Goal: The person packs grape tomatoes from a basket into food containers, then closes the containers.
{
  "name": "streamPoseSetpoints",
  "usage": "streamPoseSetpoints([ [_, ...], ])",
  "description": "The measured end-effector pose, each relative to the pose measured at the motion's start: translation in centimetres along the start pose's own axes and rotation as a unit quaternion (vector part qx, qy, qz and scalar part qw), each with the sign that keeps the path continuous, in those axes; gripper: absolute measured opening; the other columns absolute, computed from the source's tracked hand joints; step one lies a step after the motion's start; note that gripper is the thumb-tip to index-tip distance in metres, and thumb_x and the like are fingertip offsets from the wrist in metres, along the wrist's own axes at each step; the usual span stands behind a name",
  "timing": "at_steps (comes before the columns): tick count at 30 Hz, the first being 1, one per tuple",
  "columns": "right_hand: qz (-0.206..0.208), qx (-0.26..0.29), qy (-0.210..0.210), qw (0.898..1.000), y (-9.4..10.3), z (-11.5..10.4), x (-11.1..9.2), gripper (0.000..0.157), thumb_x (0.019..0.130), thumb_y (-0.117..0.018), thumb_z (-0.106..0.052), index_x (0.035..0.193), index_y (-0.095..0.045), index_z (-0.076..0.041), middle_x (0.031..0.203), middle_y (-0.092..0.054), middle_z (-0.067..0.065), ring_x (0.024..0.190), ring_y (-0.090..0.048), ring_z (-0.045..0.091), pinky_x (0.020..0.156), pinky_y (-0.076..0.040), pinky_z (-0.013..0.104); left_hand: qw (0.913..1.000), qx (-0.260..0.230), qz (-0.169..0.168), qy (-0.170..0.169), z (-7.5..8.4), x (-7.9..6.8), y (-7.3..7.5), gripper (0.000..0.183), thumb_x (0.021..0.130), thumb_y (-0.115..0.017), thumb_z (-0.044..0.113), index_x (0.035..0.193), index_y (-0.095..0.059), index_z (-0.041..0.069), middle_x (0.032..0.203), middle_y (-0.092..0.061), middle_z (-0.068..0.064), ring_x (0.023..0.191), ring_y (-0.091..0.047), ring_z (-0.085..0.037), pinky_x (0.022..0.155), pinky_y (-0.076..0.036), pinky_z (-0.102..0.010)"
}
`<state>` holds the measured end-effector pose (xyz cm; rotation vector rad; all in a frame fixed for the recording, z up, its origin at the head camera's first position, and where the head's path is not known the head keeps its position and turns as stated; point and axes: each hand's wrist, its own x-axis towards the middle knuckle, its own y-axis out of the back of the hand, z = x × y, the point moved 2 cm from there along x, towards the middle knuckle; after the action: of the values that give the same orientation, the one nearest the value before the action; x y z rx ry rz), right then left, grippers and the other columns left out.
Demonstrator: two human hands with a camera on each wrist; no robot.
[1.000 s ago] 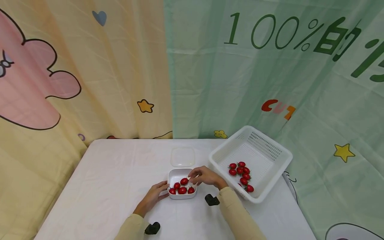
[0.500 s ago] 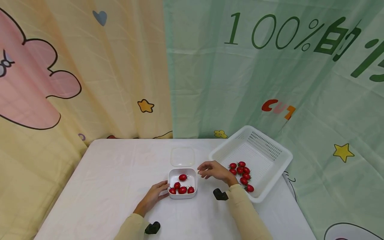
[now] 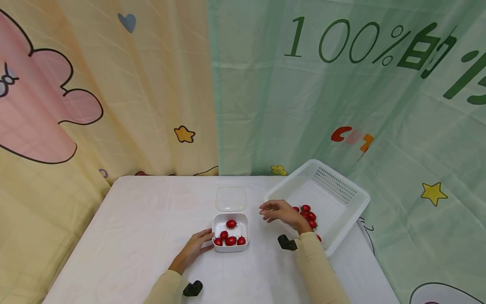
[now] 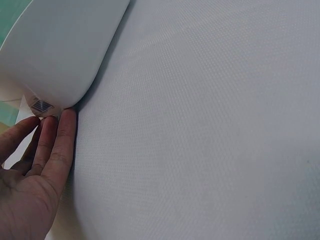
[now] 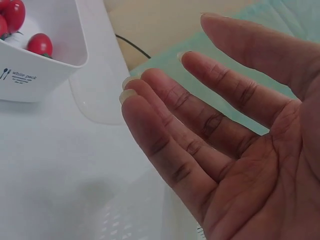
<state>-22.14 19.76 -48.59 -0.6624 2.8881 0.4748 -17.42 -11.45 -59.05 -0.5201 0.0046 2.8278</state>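
Hands apart. Left hand: straight fingers touching box. Right hand: raised near basket, fingers relaxed.

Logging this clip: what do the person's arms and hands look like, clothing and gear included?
The left sleeve and right sleeve are long and pale yellow. A small black wrist camera shows near each cuff. The left hand and right hand are ungloved.
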Motion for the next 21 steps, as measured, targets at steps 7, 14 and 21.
streamPoseSetpoints([
  [7, 0.022, 0.019, -0.002, 1.0, 1.3, 0.5, -0.4, 0.042, 0.092, -0.066, -0.021, 0.122, -0.058, 0.007, 0.116, -0.064, 0.023, 0.097, -0.064, 0.034, 0.087, -0.056, 0.042, 1.0, 0.0, 0.002, 0.003, -0.1, 0.1, 0.0, 0.06, 0.099, -0.054, 0.031, 0.14, -0.039, -0.01, 0.139, -0.044, -0.027, 0.122, -0.05, -0.036, 0.098, -0.049, -0.045],
  [14, 0.066, 0.019, -0.031, 0.997, 2.1, 1.0, -0.9, 0.043, 0.091, -0.067, -0.023, 0.123, -0.059, 0.005, 0.111, -0.066, 0.02, 0.097, -0.064, 0.036, 0.088, -0.054, 0.046, 1.0, -0.005, 0.003, 0.002, -0.2, 0.2, 0.1, 0.06, 0.098, -0.054, 0.031, 0.14, -0.039, -0.009, 0.14, -0.044, -0.026, 0.121, -0.05, -0.035, 0.098, -0.049, -0.045],
  [21, 0.089, 0.014, -0.046, 0.995, 3.1, 1.2, -1.6, 0.033, 0.093, -0.065, -0.021, 0.119, -0.063, 0.0, 0.109, -0.066, 0.02, 0.095, -0.062, 0.033, 0.082, -0.053, 0.039, 1.0, -0.003, 0.004, 0.003, -0.2, 0.3, 0.0, 0.061, 0.098, -0.055, 0.032, 0.14, -0.039, -0.009, 0.14, -0.044, -0.027, 0.121, -0.05, -0.035, 0.098, -0.049, -0.045],
])
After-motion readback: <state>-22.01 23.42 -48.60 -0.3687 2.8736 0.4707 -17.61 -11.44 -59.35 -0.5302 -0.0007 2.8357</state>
